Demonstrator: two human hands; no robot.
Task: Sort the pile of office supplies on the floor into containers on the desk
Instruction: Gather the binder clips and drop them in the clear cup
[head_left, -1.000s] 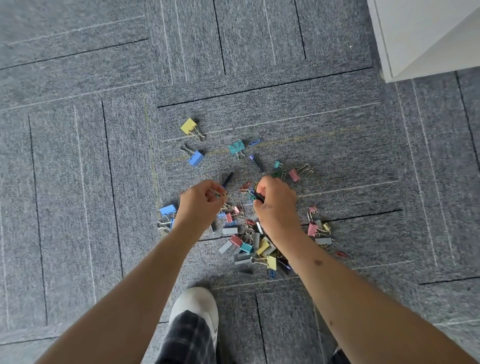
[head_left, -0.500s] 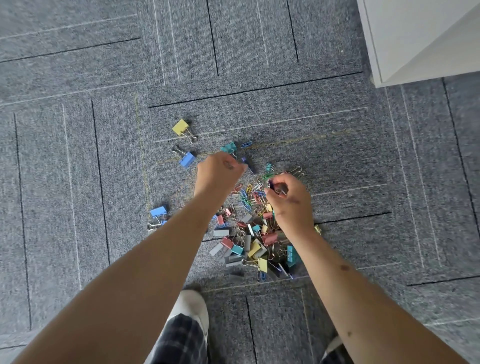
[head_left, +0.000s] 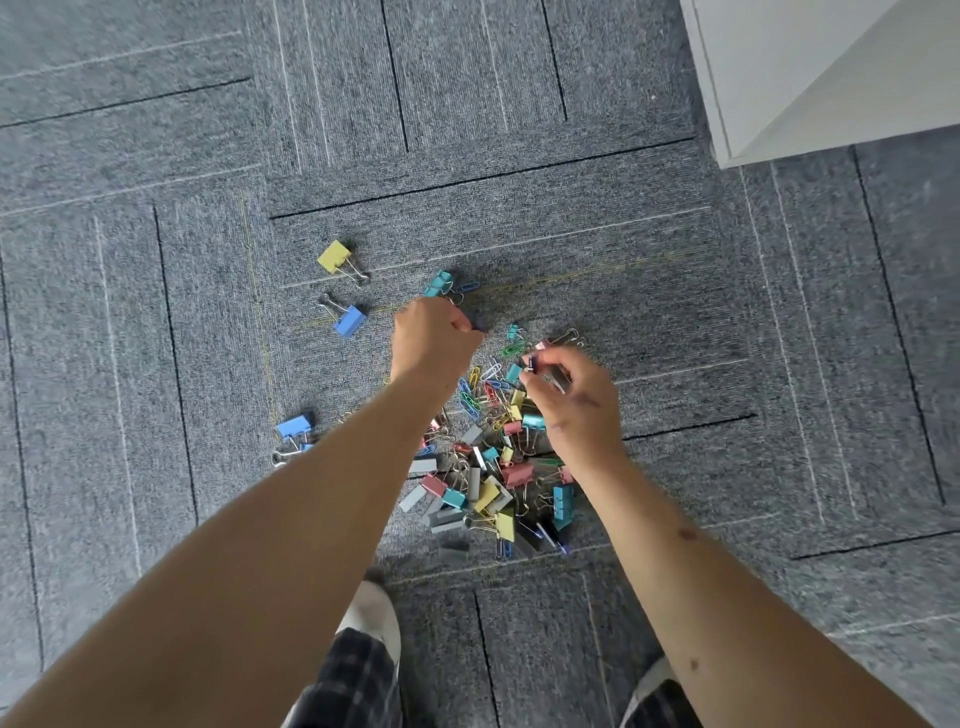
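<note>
My right hand (head_left: 571, 400) is curled, thumb and forefinger pinching a small clip (head_left: 533, 360) at the far edge of the pile (head_left: 488, 467). Something grey sits tucked in the palm behind it, but I cannot tell what. My left hand (head_left: 434, 343) is balled up at eleven o'clock from the pile, its fingertips closed on a dark purple piece (head_left: 478, 326). Whether that piece is off the carpet (head_left: 156, 312) I cannot tell.

I judge the sorting to be barely begun. Nearly all the supplies lie on the floor: binder clips in pink, yellow, teal and grey, mixed with coloured paper clips, heaped between my forearms. No container shows anywhere, so nothing seen here counts as sorted.

Strays lie outside the heap. A yellow binder clip (head_left: 335, 256) and a blue binder clip (head_left: 349, 320) sit at ten o'clock, and a teal binder clip (head_left: 439, 285) lies just beyond my left knuckles. Another blue clip (head_left: 295, 427) is at nine o'clock, partly under my left forearm.

A white panel (head_left: 779, 78) rises at one o'clock, probably part of the desk. My shoe (head_left: 371, 608) stands at six o'clock, close to the heap. The wire handles look tangled, so one clip may drag others up with it.
</note>
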